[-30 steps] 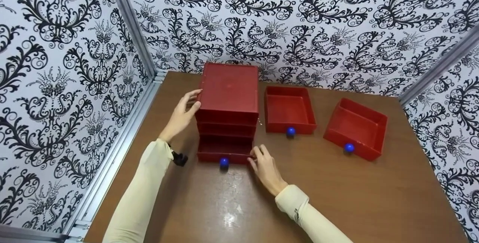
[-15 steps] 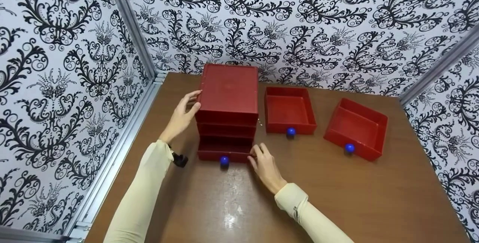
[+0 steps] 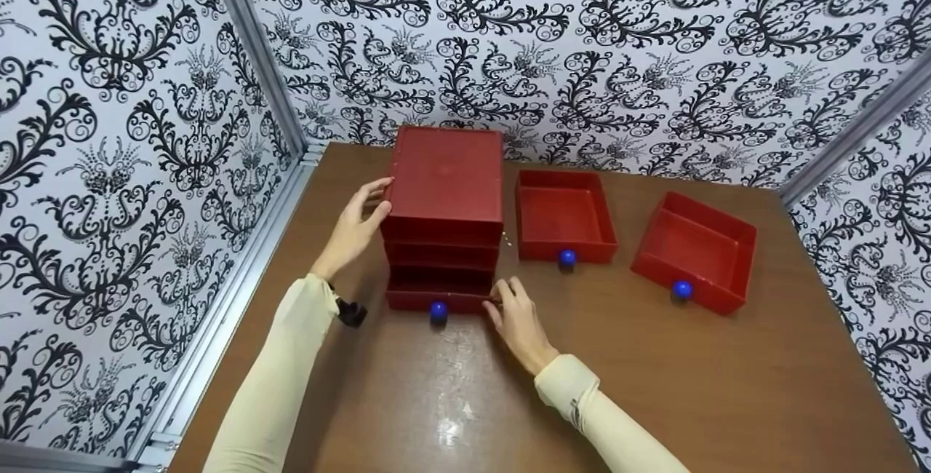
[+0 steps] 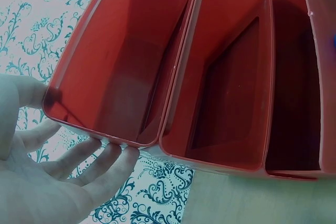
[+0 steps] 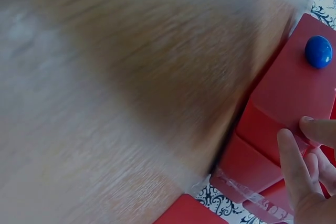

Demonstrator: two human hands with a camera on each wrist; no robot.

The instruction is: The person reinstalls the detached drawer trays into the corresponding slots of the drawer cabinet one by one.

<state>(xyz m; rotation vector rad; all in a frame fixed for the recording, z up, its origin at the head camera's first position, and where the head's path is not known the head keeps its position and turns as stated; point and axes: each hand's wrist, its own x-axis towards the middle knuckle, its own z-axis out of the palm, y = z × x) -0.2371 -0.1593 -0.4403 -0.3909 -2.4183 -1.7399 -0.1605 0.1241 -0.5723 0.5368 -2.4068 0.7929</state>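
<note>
Your left hand point(image 3: 350, 229) spreads against the nine-o'clock side of the cabinet point(image 3: 447, 175); your right hand point(image 3: 520, 324) pinches the drawer point(image 3: 465, 303) at four. Patterned wallpaper point(image 3: 509, 44) backs the brown table point(image 3: 742, 378) at twelve.

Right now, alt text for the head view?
A person's right hand holds a corner of the partly open bottom drawer of a red cabinet while the left hand touches its upper left side; two loose red drawers with blue knobs sit to the right on a brown table.

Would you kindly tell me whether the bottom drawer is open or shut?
Partly open: the bottom drawer stands out from the red cabinet, its inside visible behind its front panel.
</note>
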